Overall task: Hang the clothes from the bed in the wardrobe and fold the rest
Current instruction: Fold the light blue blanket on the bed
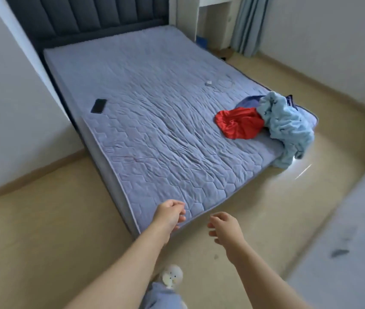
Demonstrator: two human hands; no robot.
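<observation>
Left hand (170, 216) loosely curled, seemingly empty; right hand (226, 228) likewise.

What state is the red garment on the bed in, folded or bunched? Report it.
Bunched, not folded: the red garment lies crumpled, with uneven creases, against the light blue cloth.

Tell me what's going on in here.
A person stands at a corner of the bed, left hand and right hand both empty, fingers loosely curled. A red garment, a light blue garment and a dark blue garment lie heaped at the bed's right edge, untouched. A phone lies on the bed too.
</observation>
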